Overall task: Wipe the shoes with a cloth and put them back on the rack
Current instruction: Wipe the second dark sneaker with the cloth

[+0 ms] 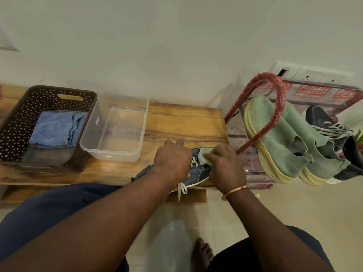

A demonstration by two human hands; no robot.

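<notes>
Wooden counter (176, 122) stands against a pale wall, with the rack (279, 91) just beside its right end. The denim shoe (198, 173) lies slantwise at the counter's front edge, and one white lace (181, 188) hangs over that edge. Hazard: a firm wiping stroke toward the edge could slide the shoe off the counter, and the hanging lace could catch on a wrist and drag it. Hazard: the right arm works near the rack, where green shoes (279, 138) hang tilted and could be knocked loose. Left hand (172, 161): fingers (179, 142) curled over the far side of the shoe, gripping it in place. Right hand (225, 169): fingers (213, 156) bunched around the green cloth (204, 157), pressing it onto the toe area.
</notes>
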